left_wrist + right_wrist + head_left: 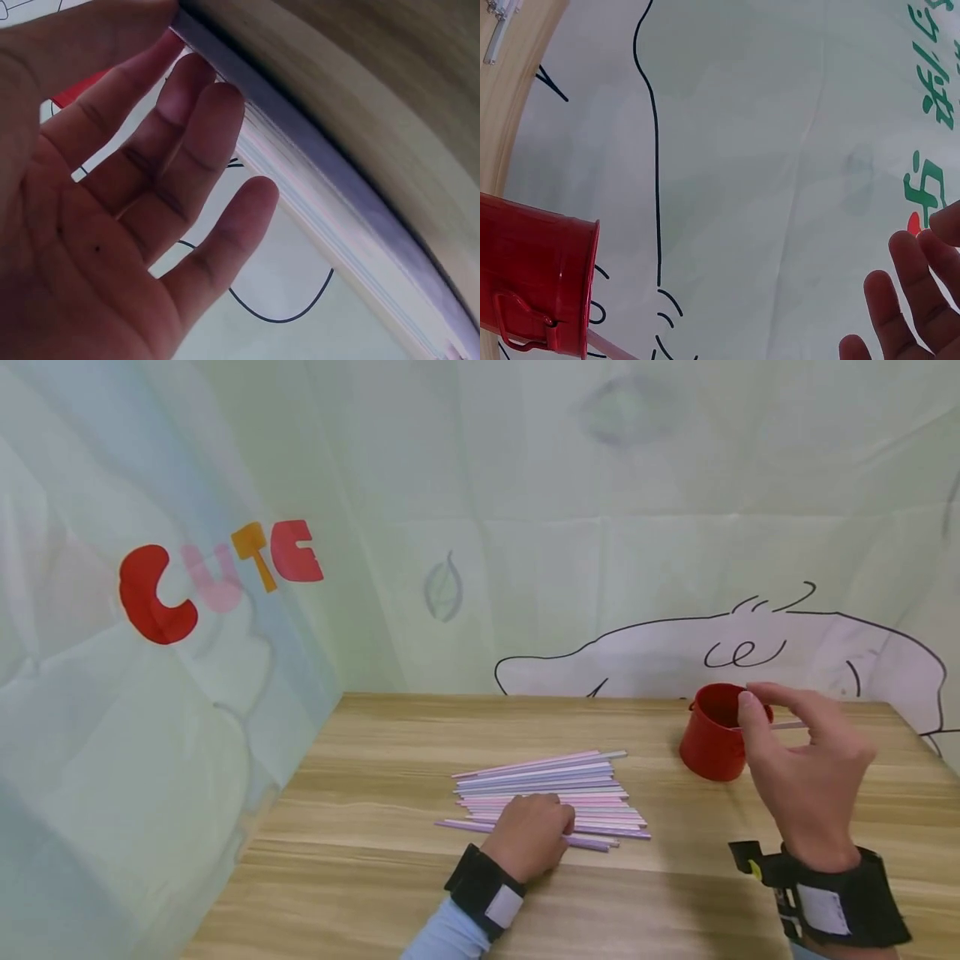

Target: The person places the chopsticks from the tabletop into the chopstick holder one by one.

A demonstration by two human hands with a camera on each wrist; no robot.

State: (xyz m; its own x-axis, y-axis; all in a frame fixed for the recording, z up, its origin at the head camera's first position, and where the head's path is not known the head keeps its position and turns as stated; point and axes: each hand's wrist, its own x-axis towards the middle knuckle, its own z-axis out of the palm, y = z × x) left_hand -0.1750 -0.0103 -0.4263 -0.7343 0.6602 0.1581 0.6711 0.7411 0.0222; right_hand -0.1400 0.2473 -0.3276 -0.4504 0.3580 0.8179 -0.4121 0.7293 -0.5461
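Observation:
Thin pastel sticks (pixel 551 781) in pink, blue, white and purple lie side by side on the wooden table. At their near edge, my left hand (pixel 531 835) pinches a purple stick (pixel 322 154) between thumb and index finger; the other fingers are loosely bent. A small red bucket (pixel 708 739) with side handles stands to the right. My right hand (pixel 813 760) is raised beside and above its rim, thumb and index tips close together. A pale pink stick (pixel 611 345) slants out of the bucket, apart from the visible right fingertips.
The wooden table (pixel 360 877) meets a pale printed cloth (pixel 525 460) at the back and left. Black line drawings mark the cloth behind the bucket, and colourful letters (pixel 157 597) show on the left side.

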